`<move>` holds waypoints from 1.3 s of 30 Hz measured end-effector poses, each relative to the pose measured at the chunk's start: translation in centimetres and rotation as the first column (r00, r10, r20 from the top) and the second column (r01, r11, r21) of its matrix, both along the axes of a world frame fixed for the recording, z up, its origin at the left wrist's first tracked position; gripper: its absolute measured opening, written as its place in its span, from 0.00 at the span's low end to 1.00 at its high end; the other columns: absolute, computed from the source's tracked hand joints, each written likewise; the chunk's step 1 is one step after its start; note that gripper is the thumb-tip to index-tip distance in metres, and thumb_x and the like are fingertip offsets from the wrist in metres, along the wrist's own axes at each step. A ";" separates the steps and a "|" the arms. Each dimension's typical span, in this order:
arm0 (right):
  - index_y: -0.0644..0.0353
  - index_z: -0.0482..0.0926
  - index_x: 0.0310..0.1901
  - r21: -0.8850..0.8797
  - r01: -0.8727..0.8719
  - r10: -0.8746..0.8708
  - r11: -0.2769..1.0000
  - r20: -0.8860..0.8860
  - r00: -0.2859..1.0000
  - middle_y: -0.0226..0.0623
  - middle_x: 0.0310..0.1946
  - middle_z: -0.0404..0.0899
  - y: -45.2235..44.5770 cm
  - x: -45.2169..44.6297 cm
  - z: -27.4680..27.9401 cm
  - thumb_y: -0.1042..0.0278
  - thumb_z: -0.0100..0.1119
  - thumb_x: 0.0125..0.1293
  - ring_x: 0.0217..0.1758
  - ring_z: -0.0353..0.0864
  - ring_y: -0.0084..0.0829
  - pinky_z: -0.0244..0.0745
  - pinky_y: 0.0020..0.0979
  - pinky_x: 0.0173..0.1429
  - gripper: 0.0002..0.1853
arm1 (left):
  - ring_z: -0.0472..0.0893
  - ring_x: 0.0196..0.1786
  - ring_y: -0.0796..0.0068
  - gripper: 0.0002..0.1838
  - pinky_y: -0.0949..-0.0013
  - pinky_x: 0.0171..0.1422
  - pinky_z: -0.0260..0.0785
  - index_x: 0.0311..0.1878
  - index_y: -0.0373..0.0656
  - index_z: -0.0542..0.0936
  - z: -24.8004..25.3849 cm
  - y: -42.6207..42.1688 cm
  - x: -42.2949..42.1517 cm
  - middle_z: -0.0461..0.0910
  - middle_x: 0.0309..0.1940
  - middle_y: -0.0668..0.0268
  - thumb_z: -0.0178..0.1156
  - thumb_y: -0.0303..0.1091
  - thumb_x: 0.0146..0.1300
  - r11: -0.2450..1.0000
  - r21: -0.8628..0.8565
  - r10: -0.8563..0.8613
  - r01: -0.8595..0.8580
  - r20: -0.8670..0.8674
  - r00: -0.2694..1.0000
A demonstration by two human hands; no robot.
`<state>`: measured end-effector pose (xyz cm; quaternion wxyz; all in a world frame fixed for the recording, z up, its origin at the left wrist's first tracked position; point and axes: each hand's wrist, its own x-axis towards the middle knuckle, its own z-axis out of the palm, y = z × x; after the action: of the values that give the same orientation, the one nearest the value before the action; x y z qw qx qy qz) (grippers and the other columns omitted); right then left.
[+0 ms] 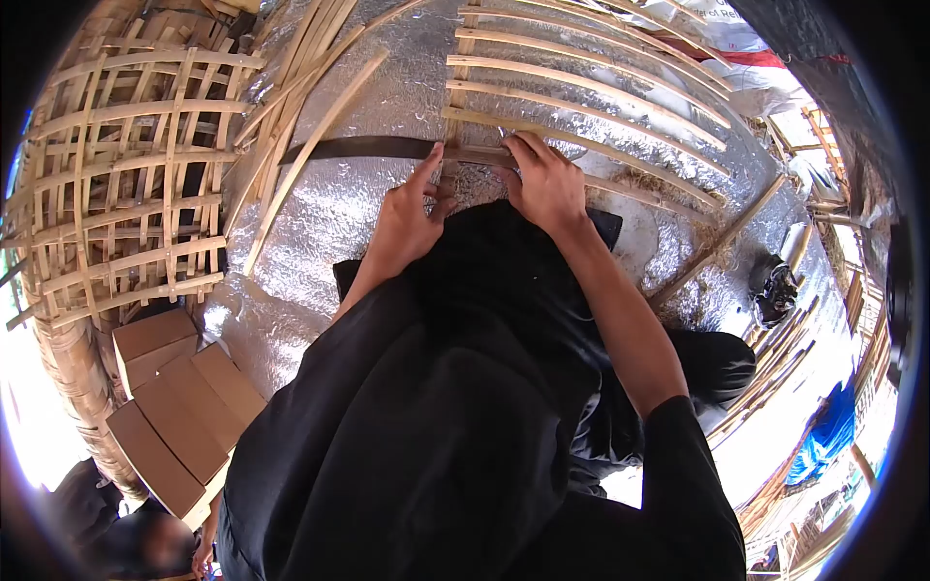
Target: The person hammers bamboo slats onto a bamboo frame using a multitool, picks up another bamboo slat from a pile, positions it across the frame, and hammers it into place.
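A long dark flat blade (363,147) lies crosswise ahead of my body, its right end at a wooden handle or strip (477,155) between my hands. My left hand (412,215) is beside the blade's right end, index finger stretched up against it and the fingers apart. My right hand (544,179) has its fingers bent round the right part of the wooden piece. Just beyond, several pale bamboo strips (581,90) lie in parallel rows, with a crosspiece at their left ends. What is under my right fingers is hidden.
Woven bamboo lattice panels (131,174) are at the left, with loose strips (300,97) beside them. Cardboard boxes (189,412) sit lower left, near a person (136,542). A bamboo pole (722,237), a black bundle (775,290) and blue plastic (823,436) are at the right.
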<state>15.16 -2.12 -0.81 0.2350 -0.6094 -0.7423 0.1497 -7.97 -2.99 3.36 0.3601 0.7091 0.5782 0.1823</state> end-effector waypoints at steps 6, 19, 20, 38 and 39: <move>0.53 0.84 0.59 0.073 -0.036 0.040 0.997 -0.060 0.997 0.32 0.58 0.84 0.3 0.5 -0.7 0.60 0.75 0.64 0.52 0.89 0.42 0.88 0.41 0.51 0.22 | 0.88 0.42 0.43 0.46 0.48 0.50 0.80 0.83 0.50 0.63 -0.3 0.0 -0.3 0.88 0.37 0.51 0.72 0.29 0.63 0.998 0.034 -0.042 0.046 -0.126 0.991; 0.49 0.84 0.55 -0.001 -0.158 0.158 0.987 -0.062 0.985 0.31 0.53 0.83 1.3 1.7 1.3 0.62 0.74 0.64 0.49 0.89 0.42 0.88 0.42 0.48 0.18 | 0.88 0.39 0.43 0.46 0.49 0.47 0.80 0.84 0.52 0.62 -0.2 0.2 -0.2 0.88 0.34 0.50 0.71 0.31 0.64 0.999 0.003 -0.035 0.036 -0.193 0.981; 0.49 0.84 0.55 -0.009 -0.158 0.157 0.987 -0.065 0.985 0.31 0.53 0.83 1.3 1.8 1.1 0.61 0.74 0.65 0.49 0.89 0.42 0.88 0.42 0.48 0.18 | 0.89 0.39 0.44 0.46 0.50 0.47 0.80 0.84 0.52 0.62 -0.5 -0.1 -0.2 0.88 0.34 0.50 0.72 0.30 0.64 1.000 0.013 -0.022 0.024 -0.153 0.988; 0.54 0.91 0.44 0.148 -0.171 0.180 0.974 -0.050 0.982 0.33 0.43 0.82 2.7 1.5 0.9 0.63 0.75 0.64 0.48 0.83 0.42 0.82 0.41 0.54 0.09 | 0.88 0.42 0.38 0.43 0.42 0.57 0.78 0.84 0.52 0.62 0.6 0.0 0.4 0.87 0.34 0.43 0.69 0.39 0.67 0.998 -0.039 -0.062 0.052 -0.338 0.939; 0.54 0.91 0.44 0.147 -0.158 0.169 0.976 -0.071 0.983 0.33 0.43 0.82 2.5 1.4 0.8 0.63 0.75 0.64 0.48 0.83 0.43 0.82 0.42 0.54 0.09 | 0.88 0.42 0.38 0.43 0.42 0.56 0.78 0.84 0.52 0.62 0.3 0.0 0.3 0.87 0.34 0.44 0.69 0.39 0.67 0.998 -0.037 -0.060 0.051 -0.340 0.938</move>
<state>16.53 0.40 0.00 0.2948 -0.5214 -0.7883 0.1408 -7.63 -3.02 3.67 0.2691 0.7409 0.6141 0.0385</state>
